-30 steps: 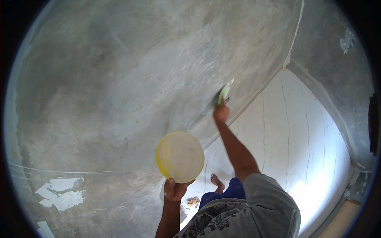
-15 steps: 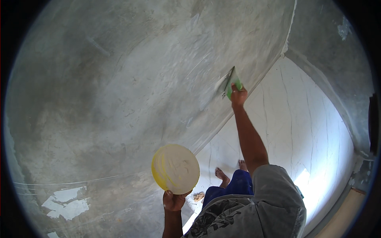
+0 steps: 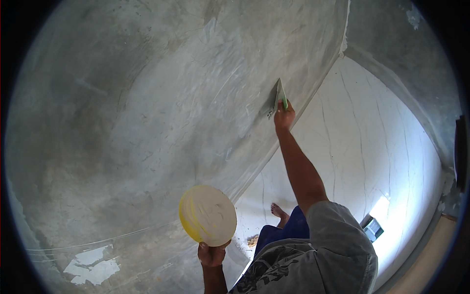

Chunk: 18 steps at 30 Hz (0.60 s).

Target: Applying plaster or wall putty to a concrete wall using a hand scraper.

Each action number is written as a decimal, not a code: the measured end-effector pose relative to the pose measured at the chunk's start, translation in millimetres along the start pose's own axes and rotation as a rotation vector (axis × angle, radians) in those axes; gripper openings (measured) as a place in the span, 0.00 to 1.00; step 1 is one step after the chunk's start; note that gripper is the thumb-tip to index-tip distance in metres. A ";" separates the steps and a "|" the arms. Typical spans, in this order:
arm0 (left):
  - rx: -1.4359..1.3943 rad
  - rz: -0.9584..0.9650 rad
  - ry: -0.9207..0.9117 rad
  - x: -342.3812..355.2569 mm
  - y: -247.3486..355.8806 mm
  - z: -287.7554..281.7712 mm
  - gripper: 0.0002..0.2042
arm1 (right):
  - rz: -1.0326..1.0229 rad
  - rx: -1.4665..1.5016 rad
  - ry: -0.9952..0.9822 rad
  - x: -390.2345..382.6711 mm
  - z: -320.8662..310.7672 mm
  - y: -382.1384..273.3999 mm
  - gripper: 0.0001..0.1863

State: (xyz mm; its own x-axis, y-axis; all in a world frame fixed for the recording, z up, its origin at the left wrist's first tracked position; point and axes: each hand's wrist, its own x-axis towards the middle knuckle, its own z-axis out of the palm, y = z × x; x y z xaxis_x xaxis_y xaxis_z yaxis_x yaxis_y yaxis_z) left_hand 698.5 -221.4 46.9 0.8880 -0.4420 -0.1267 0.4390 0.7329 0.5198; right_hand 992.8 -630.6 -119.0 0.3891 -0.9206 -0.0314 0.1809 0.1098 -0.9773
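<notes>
- Right-hand grip is wrapped around a green-handled putty knife; the left-hand grip holds the near rim of a round yellow disc, with most of its fingers hidden below.
- The putty knife is out ahead at the grey wall, seen nearly edge-on, its pointed corner aimed away from the body; whether the full edge touches cannot be told.
- It looks light, with a stiff handle and a thin blade that probably flexes a little under pressure; the handle, close to the blade, seems the right place to hold.
- The disc looks rigid and carries pale paste, soft and likely slippery, so the near rim and underside suit the hold best; gripped at one edge, it probably wants to tip outward.
- The right arm reaches far forward, elbow almost straight, across the view of the white, grey-veined floor.
- The left forearm rises from the lower edge, its elbow out of view, the two hands well apart.
- One bare foot shows between the arms, beside blue shorts.
</notes>
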 end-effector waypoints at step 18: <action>0.085 0.110 0.221 -39.6 3.6 15.0 0.35 | 0.119 0.249 -0.129 -4.7 -14.9 -10.1 0.07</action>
State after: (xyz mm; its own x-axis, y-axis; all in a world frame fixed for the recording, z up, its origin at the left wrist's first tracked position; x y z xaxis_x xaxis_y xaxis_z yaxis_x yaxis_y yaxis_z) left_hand 662.8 -209.0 66.5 0.9423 -0.2312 -0.2421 0.3331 0.7202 0.6087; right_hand 975.7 -633.0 -112.2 0.5294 -0.8425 -0.0997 0.3374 0.3169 -0.8864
